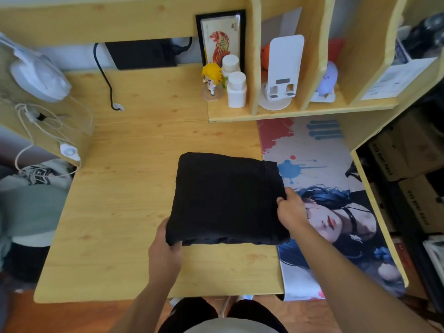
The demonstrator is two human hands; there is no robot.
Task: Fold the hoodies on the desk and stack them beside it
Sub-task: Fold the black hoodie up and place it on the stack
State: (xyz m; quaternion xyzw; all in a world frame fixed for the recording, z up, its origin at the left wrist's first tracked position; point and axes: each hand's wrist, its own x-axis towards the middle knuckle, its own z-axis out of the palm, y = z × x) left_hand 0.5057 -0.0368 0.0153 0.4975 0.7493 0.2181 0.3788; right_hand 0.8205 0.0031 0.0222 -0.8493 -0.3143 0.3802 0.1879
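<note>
Gripping the folded black fabric hoodie (228, 200) at both sides, the left hand (165, 253) curls round its near-left corner while the right hand (292, 207) pinches its right edge. It lies mid-desk on the pale wooden desk (115, 212), overlapping the printed illustrated desk mat (331, 188).

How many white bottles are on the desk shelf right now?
2. One white bottle stands right in front of the framed tiger picture; the other white bottle stands just in front of it, beside the yellow-haired figurine. The shelf dividers may hide more.
</note>
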